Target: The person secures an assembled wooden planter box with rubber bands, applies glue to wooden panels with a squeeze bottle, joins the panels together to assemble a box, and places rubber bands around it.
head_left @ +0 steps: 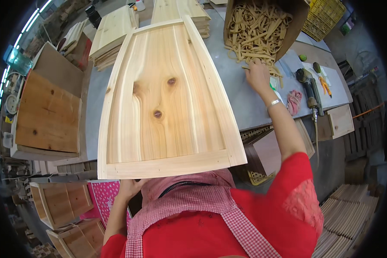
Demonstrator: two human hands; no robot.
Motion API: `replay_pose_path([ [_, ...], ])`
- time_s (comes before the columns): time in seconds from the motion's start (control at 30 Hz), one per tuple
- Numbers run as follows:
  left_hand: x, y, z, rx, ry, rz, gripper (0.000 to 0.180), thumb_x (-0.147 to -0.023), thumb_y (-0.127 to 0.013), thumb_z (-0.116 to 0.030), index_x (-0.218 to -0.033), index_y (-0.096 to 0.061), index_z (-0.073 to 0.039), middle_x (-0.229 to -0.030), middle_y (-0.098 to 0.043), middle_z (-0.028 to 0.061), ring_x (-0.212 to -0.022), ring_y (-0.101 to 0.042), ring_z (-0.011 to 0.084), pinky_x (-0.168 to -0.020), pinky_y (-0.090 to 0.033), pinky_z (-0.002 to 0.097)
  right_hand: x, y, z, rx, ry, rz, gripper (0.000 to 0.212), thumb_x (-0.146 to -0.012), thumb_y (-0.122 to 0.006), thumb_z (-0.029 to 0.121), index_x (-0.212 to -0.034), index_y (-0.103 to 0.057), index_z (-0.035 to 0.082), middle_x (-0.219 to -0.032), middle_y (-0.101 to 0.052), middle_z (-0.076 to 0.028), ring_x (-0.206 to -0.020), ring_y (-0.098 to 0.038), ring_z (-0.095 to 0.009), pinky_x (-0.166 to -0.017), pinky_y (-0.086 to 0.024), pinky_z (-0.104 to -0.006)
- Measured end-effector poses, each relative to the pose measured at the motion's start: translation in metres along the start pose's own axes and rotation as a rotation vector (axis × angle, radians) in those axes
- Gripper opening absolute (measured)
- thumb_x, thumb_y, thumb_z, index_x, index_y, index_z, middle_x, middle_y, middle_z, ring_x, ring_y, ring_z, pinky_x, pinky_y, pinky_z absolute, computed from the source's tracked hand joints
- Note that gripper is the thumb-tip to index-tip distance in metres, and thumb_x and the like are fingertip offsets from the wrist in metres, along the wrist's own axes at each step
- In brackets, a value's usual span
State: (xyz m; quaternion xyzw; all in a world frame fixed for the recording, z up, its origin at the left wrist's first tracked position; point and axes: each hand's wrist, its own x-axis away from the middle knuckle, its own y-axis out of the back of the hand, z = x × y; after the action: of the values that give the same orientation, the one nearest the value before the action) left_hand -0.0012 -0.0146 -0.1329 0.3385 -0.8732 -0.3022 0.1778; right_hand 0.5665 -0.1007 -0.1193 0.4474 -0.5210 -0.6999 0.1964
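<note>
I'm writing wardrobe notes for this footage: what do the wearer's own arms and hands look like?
The right hand shows no glove; a narrow silvery band circles that wrist. The bright red fabric right sleeve bears a paler, lace-like patch. The left hand, partly hidden, looks bare too, below a red fabric left sleeve.
</note>
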Motion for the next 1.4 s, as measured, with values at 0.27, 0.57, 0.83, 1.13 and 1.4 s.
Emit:
replay_pose_path([
  [0.27, 0.032, 0.038, 0.033, -0.062, 0.099, -0.288, 0.04, -0.082, -0.07, -0.009, -0.119, -0.063, 0.004, -0.115, -0.067, 0.0174, -0.114, -0.061, 0.0293, -0.102, -0.043, 0.0392, -0.088, 0.005, -0.016, -0.364, -0.214, -0.235, 0.024, -0.085, -0.06, 0.023, -0.087, -0.069, 0.001, -0.083, -0.069, -0.02, -0.081, -0.067, -0.037, -0.075, -0.053, -0.0451],
  [0.57, -0.034, 0.135, -0.098, 0.234, -0.44, -0.65, 0.055, -0.093, -0.063, -0.005, -0.143, -0.042, 0.004, -0.144, -0.05, 0.0178, -0.133, -0.049, 0.0276, -0.112, -0.037, 0.0384, -0.082, 0.18, 0.107, -0.889, 0.11, -0.323, 0.015, -0.094, -0.059, 0.015, -0.099, -0.061, 0.002, -0.07, -0.061, -0.004, -0.063, -0.057, -0.012, -0.061, -0.047, -0.0274],
  [0.83, -0.038, 0.123, -0.235, 0.059, -0.838, -0.156, 0.024, -0.077, -0.075, -0.003, -0.099, -0.068, 0.003, -0.108, -0.069, 0.0164, -0.097, -0.067, 0.0258, -0.086, -0.05, 0.032, 0.071, 0.298, 0.248, -0.924, 0.966, -0.084, 0.015, -0.085, -0.066, 0.0, -0.098, -0.06, 0.004, -0.077, -0.06, -0.013, -0.064, -0.063, -0.031, -0.057, -0.049, -0.0357],
  [1.13, 0.03, 0.131, -0.179, 0.45, -0.791, 0.383, 0.022, -0.073, -0.085, -0.012, -0.067, -0.065, -0.005, -0.059, -0.057, 0.0025, -0.056, -0.057, 0.0195, -0.092, -0.047, 0.0405, 0.123, 0.289, 0.199, -0.791, 1.139, 0.128, 0.023, -0.083, -0.075, 0.021, -0.081, -0.059, 0.005, -0.061, -0.051, -0.003, -0.056, -0.053, -0.02, -0.067, -0.045, -0.0365],
  [1.4, 0.02, 0.177, -0.089, -0.648, -0.76, -0.284, 0.026, -0.074, -0.079, -0.012, -0.074, -0.053, -0.008, -0.083, -0.058, 0.0048, -0.093, -0.064, 0.0237, -0.102, -0.041, 0.0485, 0.137, 0.255, 0.048, -0.64, 0.557, -0.122, 0.015, -0.089, -0.05, 0.001, -0.079, -0.059, -0.006, -0.075, -0.064, -0.01, -0.078, -0.06, -0.022, -0.104, -0.035, -0.0498],
])
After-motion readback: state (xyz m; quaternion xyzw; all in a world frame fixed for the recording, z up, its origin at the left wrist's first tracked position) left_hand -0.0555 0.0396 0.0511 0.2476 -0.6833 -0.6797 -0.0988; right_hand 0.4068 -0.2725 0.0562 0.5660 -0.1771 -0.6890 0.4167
